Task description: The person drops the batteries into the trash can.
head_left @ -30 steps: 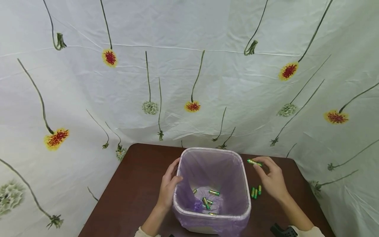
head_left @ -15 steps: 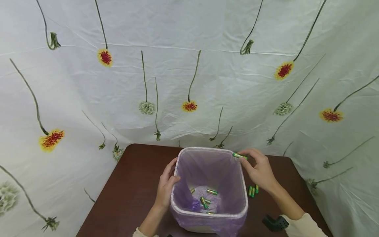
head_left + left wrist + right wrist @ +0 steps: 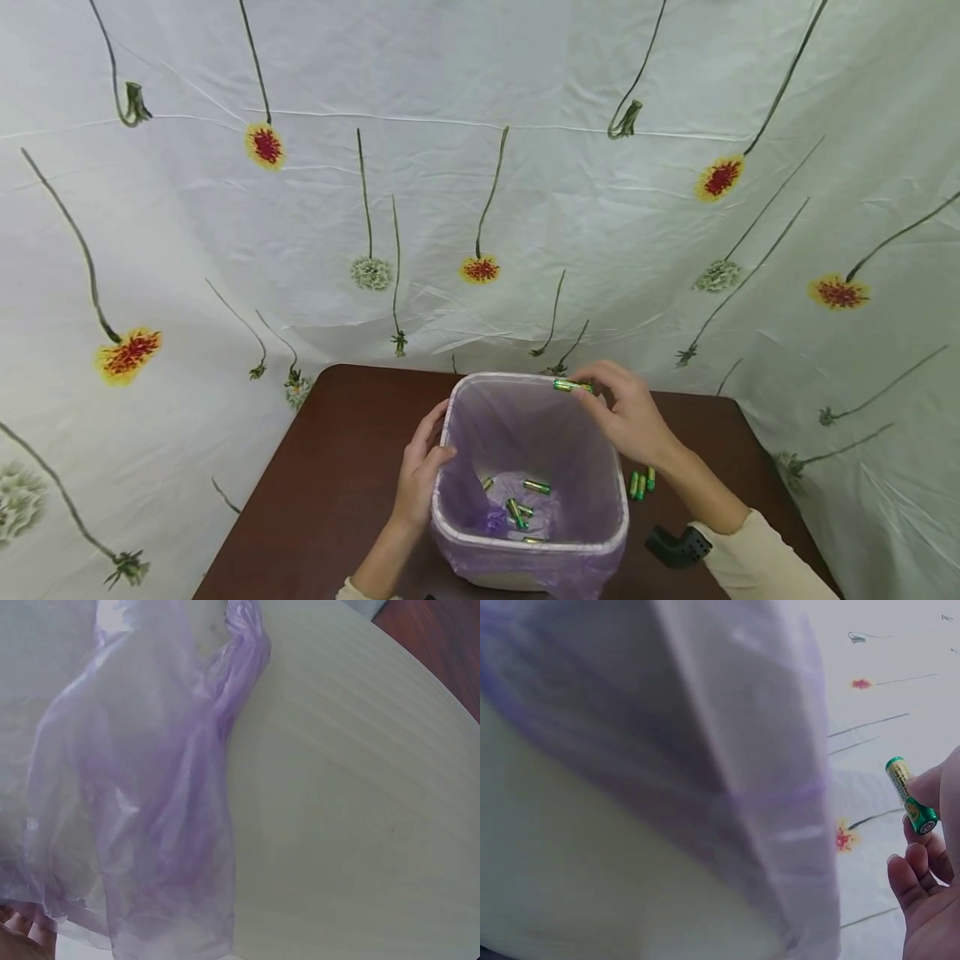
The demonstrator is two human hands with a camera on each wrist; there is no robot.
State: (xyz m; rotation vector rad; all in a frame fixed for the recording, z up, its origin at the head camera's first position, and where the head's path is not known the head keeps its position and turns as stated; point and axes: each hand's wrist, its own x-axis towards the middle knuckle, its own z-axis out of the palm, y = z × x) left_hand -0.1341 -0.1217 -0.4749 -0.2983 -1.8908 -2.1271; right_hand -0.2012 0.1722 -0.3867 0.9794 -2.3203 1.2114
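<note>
A pale trash bin (image 3: 536, 547) stands on the table, lined with a translucent purple bag (image 3: 581, 575) folded over its rim. My left hand (image 3: 422, 479) grips the bin's left side, thumb over the rim; only its fingers (image 3: 28, 937) show low in the left wrist view. Between thumb and fingers, my right hand (image 3: 628, 415) pinches a green and gold battery (image 3: 572, 386) at the bin's far rim. That battery (image 3: 898, 778) is tilted in the right wrist view. Several similar batteries (image 3: 536, 487) lie scattered on the bag at the bin's bottom.
Three more batteries (image 3: 637, 485) lie side by side on the dark brown table (image 3: 330, 467), just right of the bin. A white cloth with printed flowers (image 3: 435, 208) hangs behind and beside the table. A black device (image 3: 677, 547) sits at the right wrist.
My right hand has carried the battery leftward, from the table's right side to the bin's far rim. The left hand keeps its grip on the bin.
</note>
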